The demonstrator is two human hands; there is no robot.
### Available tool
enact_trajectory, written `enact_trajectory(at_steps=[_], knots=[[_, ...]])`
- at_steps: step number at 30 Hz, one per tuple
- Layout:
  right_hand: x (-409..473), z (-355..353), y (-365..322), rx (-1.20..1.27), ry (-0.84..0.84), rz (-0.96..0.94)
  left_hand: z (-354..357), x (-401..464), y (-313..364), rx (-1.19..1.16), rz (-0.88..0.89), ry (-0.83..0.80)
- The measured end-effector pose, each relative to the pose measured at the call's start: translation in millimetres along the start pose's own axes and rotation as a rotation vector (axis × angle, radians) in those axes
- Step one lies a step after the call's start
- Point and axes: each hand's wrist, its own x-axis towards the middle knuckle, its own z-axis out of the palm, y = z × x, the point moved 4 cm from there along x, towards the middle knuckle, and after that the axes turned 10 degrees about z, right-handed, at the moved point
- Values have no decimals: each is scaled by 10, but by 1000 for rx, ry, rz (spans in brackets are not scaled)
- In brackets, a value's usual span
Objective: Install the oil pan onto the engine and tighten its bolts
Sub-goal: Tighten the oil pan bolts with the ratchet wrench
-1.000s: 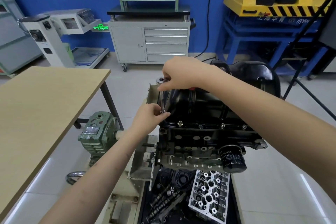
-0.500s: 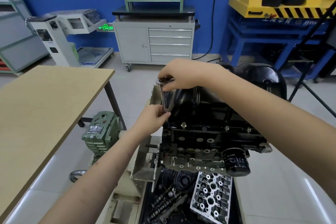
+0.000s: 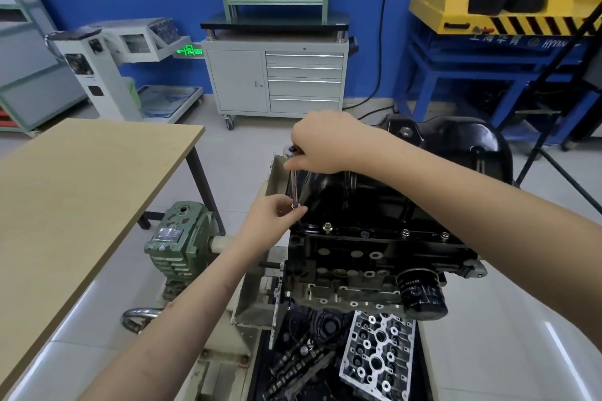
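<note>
Little was changed over the last second: both hands were kept on the ratchet (image 3: 295, 179), and only the viewpoint was shifted slightly. The ratchet head was held by the right hand (image 3: 321, 143), fingers clenched round it at the top. The lower end of the extension was pinched by the left hand (image 3: 275, 216), fingers closed on the shaft just above the pan flange at its near left corner. Whether the socket was seated on a bolt could not be told; the tip was hidden behind the left fingers.

The pan (image 3: 374, 202) was found already set on the engine (image 3: 358, 257), black and glossy. Along the near flange, several bolts (image 3: 327, 227) were seen standing in their holes, the leftmost one proud of the flange. It was judged that tightening was under way at the corner, with the flange bolts still to be worked through.

An oil filter (image 3: 420, 295) was noted projecting from the block at lower right. Below the engine, a cylinder head (image 3: 378, 355) and camshafts (image 3: 293, 365) were seen lying in a tray. A green gearbox (image 3: 177, 241) was mounted left of the stand, just beside the counter (image 3: 81, 205). A grey cabinet (image 3: 277, 75) was seen against the far wall.

Swing of the handle was judged to be cramped by the pan's sloped wall, close against the extension.
</note>
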Motion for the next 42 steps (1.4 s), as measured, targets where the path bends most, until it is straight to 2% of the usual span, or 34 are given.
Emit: enact_trajectory(at_steps=[9, 12, 22, 27, 33, 37, 42], knots=[[-16, 141, 77, 277, -63, -100, -27, 22, -3, 104, 59, -42], [-27, 159, 122, 345, -82, -72, -22, 22, -4, 102, 79, -50], [-113, 227, 45, 223, 20, 124, -8, 31, -63, 92, 100, -5], [-125, 254, -5, 182, 86, 210, -5, 60, -105, 101, 103, -45], [-120, 281, -64, 98, 92, 264, -13, 101, -154, 98, 121, -105], [-136, 288, -18, 164, 88, 287, -11, 126, -196, 102, 121, -125], [-179, 279, -50, 185, 185, 242, -15, 135, -241, 96, 130, -143]])
